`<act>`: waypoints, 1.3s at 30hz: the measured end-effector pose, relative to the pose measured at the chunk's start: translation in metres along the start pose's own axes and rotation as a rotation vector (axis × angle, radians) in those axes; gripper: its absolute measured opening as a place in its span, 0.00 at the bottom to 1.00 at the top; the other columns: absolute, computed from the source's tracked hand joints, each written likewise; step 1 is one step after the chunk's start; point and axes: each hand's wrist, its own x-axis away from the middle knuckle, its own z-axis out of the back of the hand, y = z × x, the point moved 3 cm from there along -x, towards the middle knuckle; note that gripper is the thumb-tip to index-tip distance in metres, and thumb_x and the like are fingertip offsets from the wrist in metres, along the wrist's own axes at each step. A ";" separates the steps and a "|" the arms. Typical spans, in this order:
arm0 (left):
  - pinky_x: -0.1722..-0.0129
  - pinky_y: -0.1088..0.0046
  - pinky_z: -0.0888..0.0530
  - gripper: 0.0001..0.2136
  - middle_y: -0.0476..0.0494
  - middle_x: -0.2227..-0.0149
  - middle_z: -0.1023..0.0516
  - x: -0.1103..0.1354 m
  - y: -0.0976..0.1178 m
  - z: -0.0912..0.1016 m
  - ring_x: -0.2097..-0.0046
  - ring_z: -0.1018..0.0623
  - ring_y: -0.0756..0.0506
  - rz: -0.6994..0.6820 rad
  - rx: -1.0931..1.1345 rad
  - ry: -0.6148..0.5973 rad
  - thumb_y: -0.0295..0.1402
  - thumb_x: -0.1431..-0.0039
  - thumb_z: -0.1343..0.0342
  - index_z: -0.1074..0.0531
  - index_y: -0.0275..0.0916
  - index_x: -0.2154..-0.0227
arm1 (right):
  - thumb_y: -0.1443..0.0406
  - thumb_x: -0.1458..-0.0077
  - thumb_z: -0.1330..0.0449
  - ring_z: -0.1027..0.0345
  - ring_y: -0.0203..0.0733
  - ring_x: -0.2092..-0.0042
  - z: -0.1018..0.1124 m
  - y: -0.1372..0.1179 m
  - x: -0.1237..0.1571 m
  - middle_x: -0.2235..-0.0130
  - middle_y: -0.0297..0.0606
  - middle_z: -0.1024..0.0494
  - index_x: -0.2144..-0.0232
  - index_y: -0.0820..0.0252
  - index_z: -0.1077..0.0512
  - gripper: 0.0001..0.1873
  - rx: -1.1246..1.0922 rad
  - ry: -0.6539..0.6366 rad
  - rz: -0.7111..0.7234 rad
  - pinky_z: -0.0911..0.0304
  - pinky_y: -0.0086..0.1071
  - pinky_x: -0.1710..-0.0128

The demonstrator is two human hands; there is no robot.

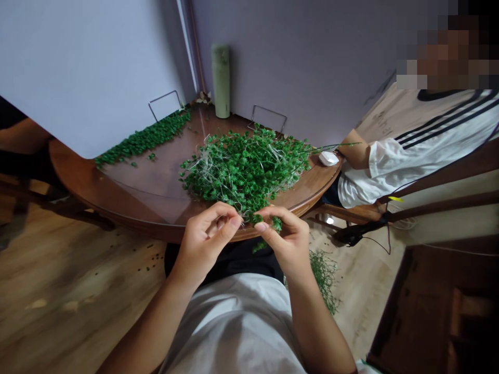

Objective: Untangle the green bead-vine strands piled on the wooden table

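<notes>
Just off the table's front edge, my left hand (212,231) is closed in a pinch, with thin whitish strands (242,221) at its fingertips. Close beside it, my right hand (288,236) pinches a small green leafy sprig (276,224) between thumb and forefinger; bits of it show on both sides of the fingers. Directly beyond both hands lies a big tangled heap of green leafy sprigs (249,169), with pale, hair-like strands caught in it. Whether the plants are real or artificial, I cannot tell.
A row of small green pieces (146,137) runs along the left divider on the wooden table (156,208). A green bottle (221,83) stands at the back; a white object (328,158) lies right. Stems (325,280) lie on the floor. Another person's sleeve (390,161) is at right.
</notes>
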 end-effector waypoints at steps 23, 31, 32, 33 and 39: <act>0.64 0.72 0.37 0.13 0.49 0.71 0.41 -0.006 0.011 0.032 0.66 0.39 0.49 -0.090 0.182 0.201 0.37 0.32 0.43 0.34 0.38 0.72 | 0.63 0.45 0.31 0.33 0.36 0.67 0.010 0.012 -0.001 0.68 0.30 0.23 0.63 0.51 0.21 0.06 0.047 0.136 -0.065 0.38 0.30 0.65; 0.69 0.70 0.40 0.23 0.51 0.80 0.44 -0.007 0.015 0.037 0.74 0.39 0.51 -0.127 0.147 0.204 0.41 0.30 0.45 0.39 0.37 0.81 | 0.61 0.44 0.31 0.33 0.37 0.67 0.010 0.012 -0.002 0.68 0.31 0.23 0.63 0.52 0.21 0.06 0.069 0.136 -0.081 0.38 0.31 0.65; 0.69 0.70 0.39 0.24 0.52 0.81 0.43 -0.007 0.014 0.038 0.75 0.38 0.51 -0.130 0.143 0.194 0.41 0.30 0.45 0.38 0.37 0.82 | 0.61 0.44 0.31 0.33 0.37 0.67 0.009 0.012 -0.002 0.68 0.30 0.23 0.63 0.52 0.21 0.06 0.071 0.135 -0.077 0.38 0.31 0.65; 0.69 0.70 0.38 0.23 0.51 0.82 0.41 -0.007 0.013 0.039 0.75 0.37 0.51 -0.133 0.144 0.185 0.42 0.31 0.45 0.37 0.37 0.81 | 0.61 0.44 0.31 0.33 0.37 0.67 0.009 0.012 -0.002 0.68 0.30 0.23 0.63 0.52 0.21 0.06 0.070 0.135 -0.073 0.38 0.30 0.65; 0.66 0.71 0.30 0.16 0.49 0.78 0.27 -0.010 0.009 0.043 0.71 0.27 0.49 -0.131 0.181 0.151 0.46 0.46 0.31 0.24 0.39 0.77 | 0.62 0.44 0.31 0.34 0.36 0.67 0.009 0.013 -0.003 0.68 0.30 0.23 0.63 0.52 0.21 0.05 0.054 0.135 -0.069 0.38 0.29 0.66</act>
